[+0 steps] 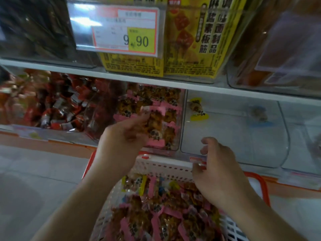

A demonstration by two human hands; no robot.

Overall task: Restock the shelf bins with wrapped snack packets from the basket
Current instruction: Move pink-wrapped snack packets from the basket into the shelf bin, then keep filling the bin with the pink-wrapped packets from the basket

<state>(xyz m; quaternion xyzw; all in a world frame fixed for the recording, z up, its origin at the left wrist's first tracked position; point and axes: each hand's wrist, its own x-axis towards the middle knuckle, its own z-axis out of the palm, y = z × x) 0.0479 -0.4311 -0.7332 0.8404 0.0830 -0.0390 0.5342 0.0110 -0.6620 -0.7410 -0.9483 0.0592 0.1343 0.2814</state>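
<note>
Three clear bins sat side by side on the lower shelf (156,84): at its left end a bin of red-wrapped packets (52,103), in the middle the pink-packet bin (161,115) nearly full, and toward the right end a bin (234,129) that held only one yellow-wrapped packet (198,109). The left hand (125,136) was raised to the front of the pink-packet bin, its grip pinching a pink-wrapped packet (150,110), probably so it could be dropped among its own kind. Below, the white basket (165,166) with orange handles sat pushed against the shelf's front edge, heaped with mixed pink and yellow snack packets (156,214), which kept the reach short. The right hand (220,173) hung over the basket's far rim with fingers curled; whether its grip held a packet could not be told, though something small and pale showed at the fingertips. On the upper shelf stood yellow printed boxes (196,40) behind a price tag (121,30). A pale tiled floor (34,171) spread to the left.
</note>
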